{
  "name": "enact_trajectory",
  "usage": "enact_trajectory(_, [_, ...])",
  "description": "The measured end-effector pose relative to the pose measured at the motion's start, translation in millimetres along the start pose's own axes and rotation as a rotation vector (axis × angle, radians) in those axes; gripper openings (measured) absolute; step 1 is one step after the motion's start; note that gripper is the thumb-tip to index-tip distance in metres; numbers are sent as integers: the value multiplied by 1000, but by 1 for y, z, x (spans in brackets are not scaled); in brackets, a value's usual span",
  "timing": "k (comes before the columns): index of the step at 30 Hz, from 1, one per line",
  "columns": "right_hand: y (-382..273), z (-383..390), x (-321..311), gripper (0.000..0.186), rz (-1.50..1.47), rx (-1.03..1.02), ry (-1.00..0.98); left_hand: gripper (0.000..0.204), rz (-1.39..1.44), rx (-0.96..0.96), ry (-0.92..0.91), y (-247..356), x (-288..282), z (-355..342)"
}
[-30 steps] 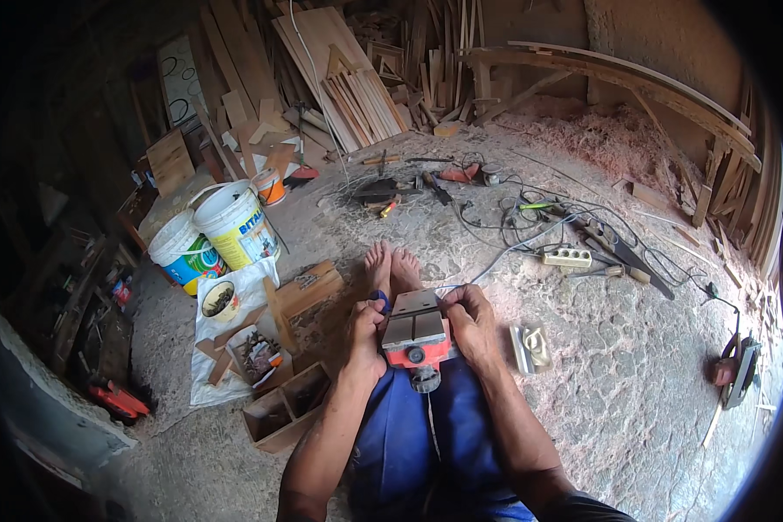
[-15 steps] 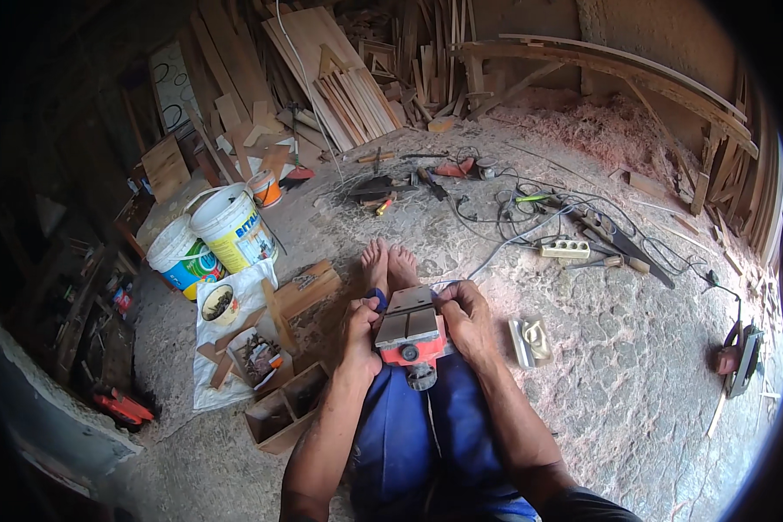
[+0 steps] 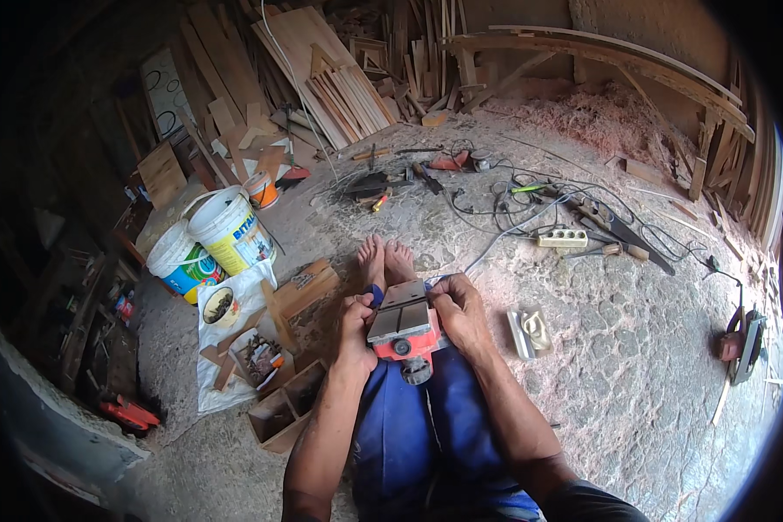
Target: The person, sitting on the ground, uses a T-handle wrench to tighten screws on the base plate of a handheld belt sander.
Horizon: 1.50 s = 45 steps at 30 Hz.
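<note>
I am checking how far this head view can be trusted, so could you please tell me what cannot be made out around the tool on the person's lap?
- Head view: the red power planer lies sole up; its underside faces the lap.
- Fingertips of the left hand and right hand curl behind its body.
- Contents of the small wooden box: too small.
- Grinder: bent and dim at the rim.
</note>
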State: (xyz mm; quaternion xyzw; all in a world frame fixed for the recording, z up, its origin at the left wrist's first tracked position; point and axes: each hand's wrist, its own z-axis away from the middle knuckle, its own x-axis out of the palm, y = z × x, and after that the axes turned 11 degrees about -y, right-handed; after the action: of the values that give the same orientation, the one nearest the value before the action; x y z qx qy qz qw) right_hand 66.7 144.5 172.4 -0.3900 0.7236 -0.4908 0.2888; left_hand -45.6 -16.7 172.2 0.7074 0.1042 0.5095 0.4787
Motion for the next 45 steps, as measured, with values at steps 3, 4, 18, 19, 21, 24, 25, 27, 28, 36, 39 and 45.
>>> enact_trajectory(3, [-1, -1, -1, 15, 12, 36, -19, 15, -13, 4, 1, 3, 6, 4])
enact_trajectory(4, [-1, -1, -1, 14, 12, 54, -33, 15, -17, 5, -2, 4, 7, 4])
enact_trajectory(18, [9, -1, 2, 13, -76, 27, -16, 16, -11, 6, 43, 3, 11, 5])
enact_trajectory(19, [9, -2, 2, 14, -95, 58, -17, 16, -4, -8, 47, 2, 10, 5])
enact_trajectory(21, [9, -2, 2, 14, -111, 58, -12, 16, -4, -23, 44, 1, 8, 3])
enact_trajectory(24, [8, -1, 3, 14, -118, 61, -21, 16, -9, -16, 37, 0, 6, 2])
enact_trajectory(25, [7, -1, 2, 14, -117, 62, -26, 15, -5, -14, 36, 0, 7, 2])
enact_trajectory(27, [4, -1, 0, 14, -119, 58, -30, 15, -2, 1, 29, -3, 7, 3])
enact_trajectory(28, [6, -1, 1, 13, -135, 58, -28, 15, -6, 17, 22, -4, 6, 2])
enact_trajectory(36, [10, -2, 2, 11, -288, 40, -52, 17, -9, 21, 35, -6, 5, 1])
enact_trajectory(39, [1, -1, 3, 12, -337, 76, -69, 17, 23, -5, 30, -3, 6, 3])
enact_trajectory(45, [0, -7, -7, 13, -459, 173, -29, 16, 14, 25, 38, -6, 4, 3])
